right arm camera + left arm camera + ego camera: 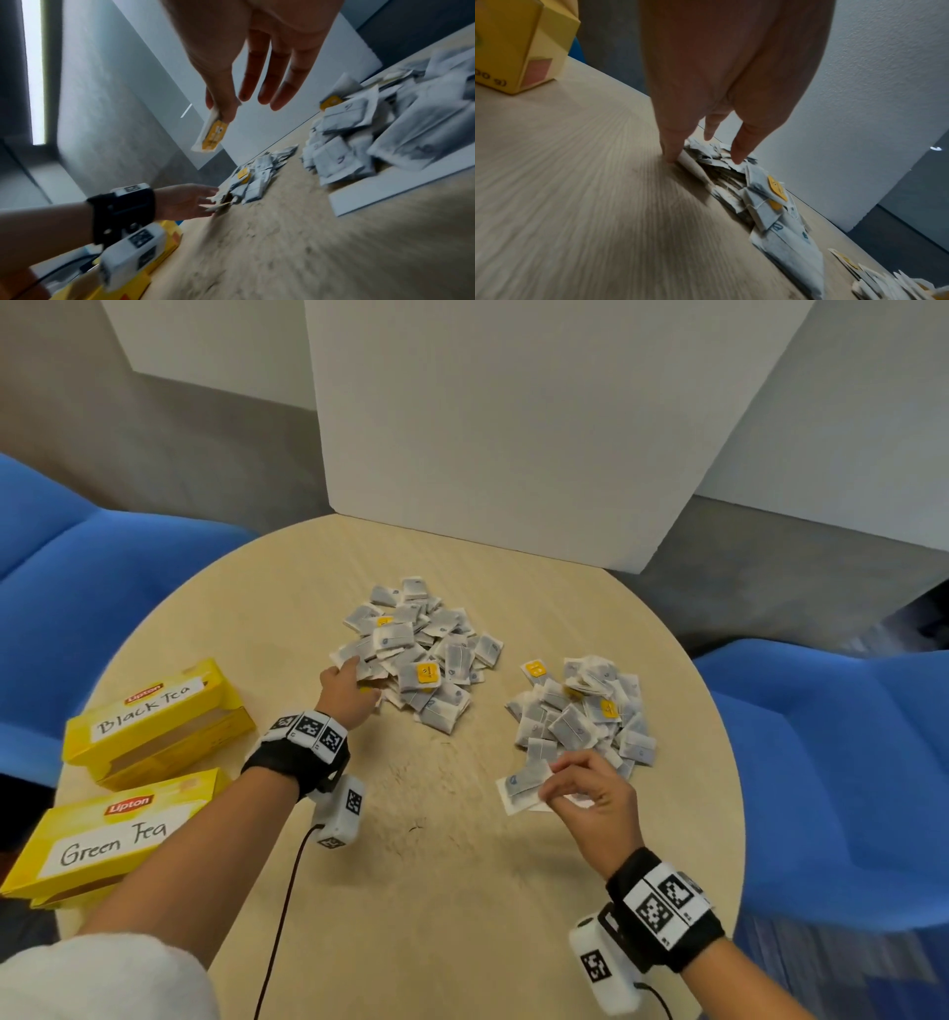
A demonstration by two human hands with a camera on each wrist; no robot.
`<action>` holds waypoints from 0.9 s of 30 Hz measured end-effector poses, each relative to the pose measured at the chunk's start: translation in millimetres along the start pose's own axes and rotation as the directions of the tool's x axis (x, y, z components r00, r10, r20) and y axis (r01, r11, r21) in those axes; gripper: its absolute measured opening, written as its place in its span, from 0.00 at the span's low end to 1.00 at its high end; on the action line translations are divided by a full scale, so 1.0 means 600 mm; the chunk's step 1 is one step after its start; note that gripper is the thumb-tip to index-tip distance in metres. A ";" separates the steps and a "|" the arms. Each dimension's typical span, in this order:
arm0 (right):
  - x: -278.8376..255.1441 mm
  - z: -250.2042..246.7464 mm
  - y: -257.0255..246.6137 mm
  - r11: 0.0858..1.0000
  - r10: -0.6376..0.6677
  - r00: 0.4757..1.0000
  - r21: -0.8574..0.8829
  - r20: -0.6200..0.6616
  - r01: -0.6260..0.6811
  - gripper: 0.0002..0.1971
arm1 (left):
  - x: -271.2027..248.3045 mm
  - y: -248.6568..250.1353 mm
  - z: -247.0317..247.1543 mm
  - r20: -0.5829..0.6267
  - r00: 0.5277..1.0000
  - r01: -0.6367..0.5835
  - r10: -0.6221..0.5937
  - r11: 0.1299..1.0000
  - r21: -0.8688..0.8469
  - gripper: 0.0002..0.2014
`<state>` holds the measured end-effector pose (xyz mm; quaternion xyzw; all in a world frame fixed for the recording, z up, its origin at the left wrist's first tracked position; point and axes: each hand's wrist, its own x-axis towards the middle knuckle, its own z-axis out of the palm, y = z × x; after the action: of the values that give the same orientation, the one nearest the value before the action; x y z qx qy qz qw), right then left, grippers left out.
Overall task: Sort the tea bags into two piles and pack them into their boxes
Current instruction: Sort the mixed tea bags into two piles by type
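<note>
Boxes: two yellow Lipton cartons at the table's left edge, long axes slanting; far one handwritten "Black Tea", near one "Green Tea".
Piles: larger pile mid-table, smaller pile toward the right edge.
Left hand: fingers extended, touching the larger pile's near-left edge.
Right hand: thumb and forefinger pinch one tea bag, yellow tag visible, hanging lengthwise.

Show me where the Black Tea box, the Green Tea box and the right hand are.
Black Tea box [146, 711]: head view, handwritten label.
Green Tea box [110, 846]: head view, handwritten label.
Right hand [595, 801]: head view, back of hand.
</note>
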<state>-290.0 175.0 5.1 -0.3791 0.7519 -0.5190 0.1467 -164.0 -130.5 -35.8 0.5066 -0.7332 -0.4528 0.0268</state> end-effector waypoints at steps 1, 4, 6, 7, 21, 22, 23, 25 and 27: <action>0.014 -0.007 0.005 1.000 0.020 1.000 -0.016 -0.022 -0.021 0.22 | 0.001 0.001 -0.001 -0.009 1.000 -0.010 0.010 1.000 0.000 0.32; 0.061 -0.029 0.028 0.995 0.090 0.992 -0.032 -0.094 -0.093 0.25 | -0.001 0.006 -0.003 -0.021 0.999 -0.034 0.034 0.999 -0.012 0.32; 0.092 -0.046 0.050 0.990 0.119 0.979 -0.054 -0.163 -0.129 0.26 | 0.001 0.006 -0.004 -0.025 0.999 -0.043 0.042 0.999 -0.021 0.32; 0.106 -0.055 0.062 0.987 0.126 0.972 -0.073 -0.197 -0.143 0.26 | 0.001 0.007 -0.004 -0.026 0.999 -0.048 0.048 0.999 -0.022 0.32; 0.155 -0.015 0.071 0.973 0.227 0.960 0.007 -0.166 -0.229 0.09 | -0.045 -0.006 -0.006 -0.117 0.983 -0.125 0.144 0.980 0.154 0.37; 0.167 0.007 0.054 0.981 0.194 0.973 0.034 -0.124 -0.192 0.08 | -0.055 -0.006 -0.008 -0.124 0.980 -0.136 0.155 0.980 0.147 0.37; 0.182 0.030 0.036 0.986 0.161 0.984 0.049 -0.078 -0.158 0.08 | -0.067 -0.007 -0.010 -0.127 0.979 -0.142 0.160 0.980 0.139 0.36; 0.219 0.080 0.013 0.990 0.137 0.991 0.047 0.002 -0.136 0.08 | -0.096 -0.008 -0.017 -0.128 0.977 -0.156 0.171 0.980 0.120 0.34; 0.260 0.129 0.007 0.985 0.168 0.983 0.036 0.076 -0.171 0.11 | -0.132 -0.014 -0.027 -0.141 0.966 -0.206 0.219 0.973 0.101 0.32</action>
<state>-348.3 11.1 -4.0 -0.3289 0.7646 -0.5064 0.2255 -111.3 -80.7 1.3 0.4586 -0.7978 -0.3759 0.1088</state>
